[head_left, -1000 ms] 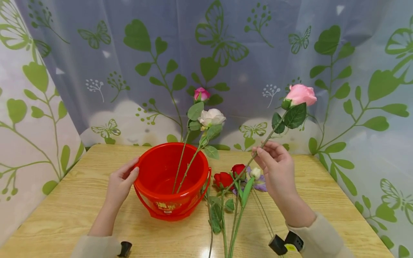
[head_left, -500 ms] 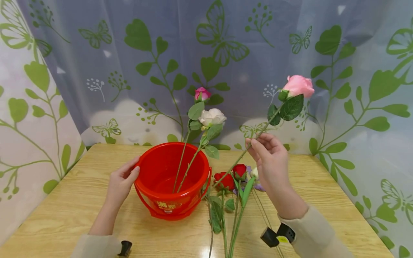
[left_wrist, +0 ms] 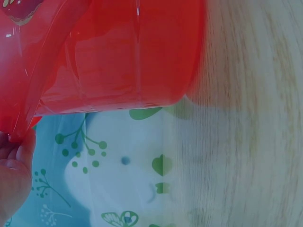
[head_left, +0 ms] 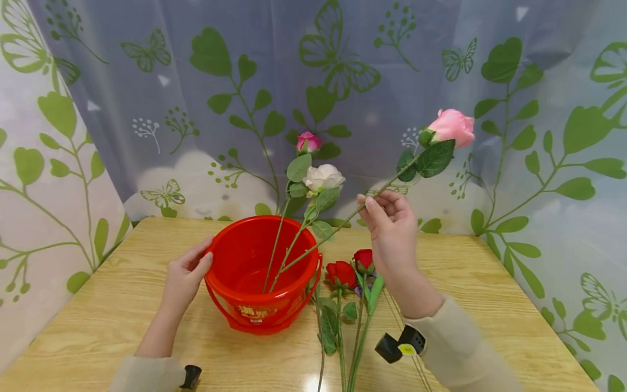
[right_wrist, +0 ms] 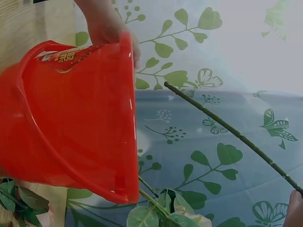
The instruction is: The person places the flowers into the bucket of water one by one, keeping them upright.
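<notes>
My left hand [head_left: 182, 277] grips the left rim of a red plastic bucket [head_left: 294, 307], which stands upright on the table. In my right hand [head_left: 395, 239], thumb and fingers pinch the stem of a pink artificial rose [head_left: 453, 128]. The rose leans up to the right, and its stem slants down over the bucket's mouth. In the right wrist view the bare stem [right_wrist: 227, 127] ends just above the rim. A magenta rose [head_left: 308, 142] and a white flower [head_left: 324, 178] stand in the bucket, leaning against its far right rim.
Two red roses [head_left: 341, 274] and other long-stemmed flowers lie on the wooden table [head_left: 161, 245], right of the bucket. My right forearm overlaps some of them. A patterned curtain [head_left: 274, 71] hangs behind the table. The bucket's handle [head_left: 313, 288] hangs down at its front.
My right hand has moved left and up with the pink rose, bringing its stem end from above the red roses to over the bucket. My left hand stays on the rim.
</notes>
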Available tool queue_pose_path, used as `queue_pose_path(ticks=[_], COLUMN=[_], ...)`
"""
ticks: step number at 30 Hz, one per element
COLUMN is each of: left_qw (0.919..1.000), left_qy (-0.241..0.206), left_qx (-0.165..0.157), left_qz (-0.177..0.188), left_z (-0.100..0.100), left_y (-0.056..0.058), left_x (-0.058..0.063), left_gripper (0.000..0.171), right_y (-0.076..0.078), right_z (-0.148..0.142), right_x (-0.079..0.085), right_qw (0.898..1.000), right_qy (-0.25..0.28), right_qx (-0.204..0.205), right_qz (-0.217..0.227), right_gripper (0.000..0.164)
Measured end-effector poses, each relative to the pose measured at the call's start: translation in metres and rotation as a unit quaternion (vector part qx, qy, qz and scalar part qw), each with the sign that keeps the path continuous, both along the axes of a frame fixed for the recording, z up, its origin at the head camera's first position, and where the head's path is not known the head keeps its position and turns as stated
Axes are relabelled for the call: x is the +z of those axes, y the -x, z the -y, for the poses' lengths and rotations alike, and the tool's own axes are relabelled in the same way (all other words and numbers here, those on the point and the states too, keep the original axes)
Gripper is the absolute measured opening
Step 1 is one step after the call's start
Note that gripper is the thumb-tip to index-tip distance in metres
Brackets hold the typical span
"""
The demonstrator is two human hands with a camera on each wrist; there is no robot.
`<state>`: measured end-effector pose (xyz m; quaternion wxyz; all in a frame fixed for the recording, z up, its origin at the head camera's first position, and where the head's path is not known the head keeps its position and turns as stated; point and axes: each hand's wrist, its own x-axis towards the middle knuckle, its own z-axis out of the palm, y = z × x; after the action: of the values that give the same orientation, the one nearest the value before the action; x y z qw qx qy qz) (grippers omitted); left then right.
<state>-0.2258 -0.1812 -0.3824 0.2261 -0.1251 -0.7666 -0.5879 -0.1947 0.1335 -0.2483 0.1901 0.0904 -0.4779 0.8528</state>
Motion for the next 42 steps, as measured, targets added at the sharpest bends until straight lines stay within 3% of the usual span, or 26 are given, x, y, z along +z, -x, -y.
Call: queue_pose_path(ticks=[13, 20, 33, 42], left_qw=[1.0000, 0.9999, 0.9998, 0.9998], left_qy=[0.002, -0.001, -0.010, -0.010], left_qx=[-0.003, -0.005, -0.006, -0.002], left_qz=[-0.007, -0.014, -0.018, -0.016], left_z=[0.000, 0.000, -0.002, -0.002], left_y=[0.000, 0.001, -0.001, -0.001], left_x=[0.000, 0.001, 0.001, 0.001], left_gripper=[0.033, 0.033, 0.031, 0.031], right_y=[0.008, 0.008, 0.017, 0.026], right_z=[0.020, 0.035, 0.063, 0.073], right_x=[-0.020, -0.033, -0.053, -0.063], right_qw=[0.997, 0.990, 0.962, 0.946], right_qy=[-0.067, -0.128, -0.260, -0.313], right_qx=[0.026, 0.048, 0.083, 0.090], right_qz=[0.012, 0.020, -0.020, -0.006], right_gripper=[0.014, 0.016, 0.016, 0.017])
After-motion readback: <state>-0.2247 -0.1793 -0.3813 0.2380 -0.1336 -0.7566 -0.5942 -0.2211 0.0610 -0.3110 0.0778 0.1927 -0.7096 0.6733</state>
